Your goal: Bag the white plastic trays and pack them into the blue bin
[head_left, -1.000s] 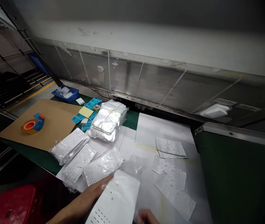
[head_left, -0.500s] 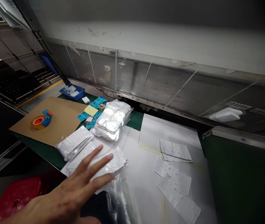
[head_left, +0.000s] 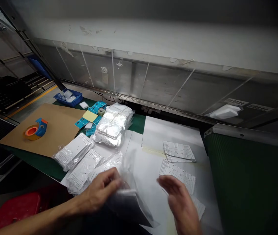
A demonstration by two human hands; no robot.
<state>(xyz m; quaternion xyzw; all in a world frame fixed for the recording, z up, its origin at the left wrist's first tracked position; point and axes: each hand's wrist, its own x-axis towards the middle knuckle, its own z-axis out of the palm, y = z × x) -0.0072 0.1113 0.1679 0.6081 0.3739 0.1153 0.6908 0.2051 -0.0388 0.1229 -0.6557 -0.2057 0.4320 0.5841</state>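
Observation:
My left hand [head_left: 102, 189] is closed on a clear plastic bag [head_left: 139, 209], blurred by motion, near the table's front edge. A flat whitish edge shows inside or behind the bag; what it belongs to is unclear. To the right, my right hand [head_left: 180, 202] is raised with its fingers stretched out and nothing in it, over several white printed cards [head_left: 179, 151] on the white sheet. Left of the bag lie bagged white cards [head_left: 74, 151]. Behind them rests a bundle of clear bags [head_left: 113, 124].
An orange and blue tape dispenser [head_left: 36, 130] sits on brown cardboard [head_left: 58, 120] at the left. Blue label strips [head_left: 81, 123] and a blue tray [head_left: 68, 97] are behind. A green conveyor belt [head_left: 249, 182] borders the right; a red stool [head_left: 19, 210] stands lower left.
My left hand has gone from spread over the bagged cards to closed on the clear bag. My right hand has come into view. The camera view has shifted slightly.

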